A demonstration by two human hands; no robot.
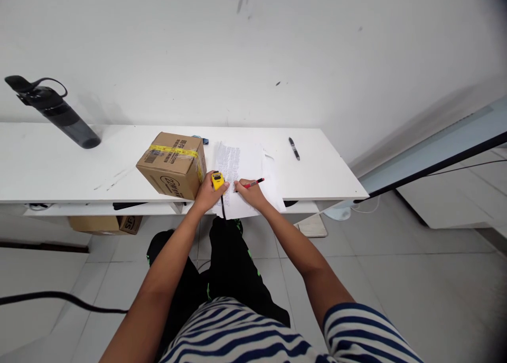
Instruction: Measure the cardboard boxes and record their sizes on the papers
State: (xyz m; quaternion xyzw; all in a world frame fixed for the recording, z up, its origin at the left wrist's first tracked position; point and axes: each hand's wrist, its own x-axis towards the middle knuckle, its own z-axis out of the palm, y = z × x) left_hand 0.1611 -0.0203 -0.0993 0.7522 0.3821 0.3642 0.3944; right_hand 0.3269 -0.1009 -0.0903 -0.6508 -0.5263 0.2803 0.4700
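My left hand point(209, 193) is closed around a yellow tape measure point(217, 180), whose dark strap hangs down over the paper's edge. In my right hand point(250, 194) is a red pen point(254, 183), gripped with its lower end at the paper. Both hands rest over white sheets of paper point(251, 162) that overhang the table's front edge; the left part is covered in handwriting. Just left of my left hand stands a brown cardboard box point(170, 165) with yellow tape across its top.
A dark water bottle point(65, 117) stands at the left on the white table point(317, 178). A black pen point(294, 148) lies to the right. Beneath, a shelf point(150, 209) and another cardboard box point(105, 224) show. A wall rises behind the table.
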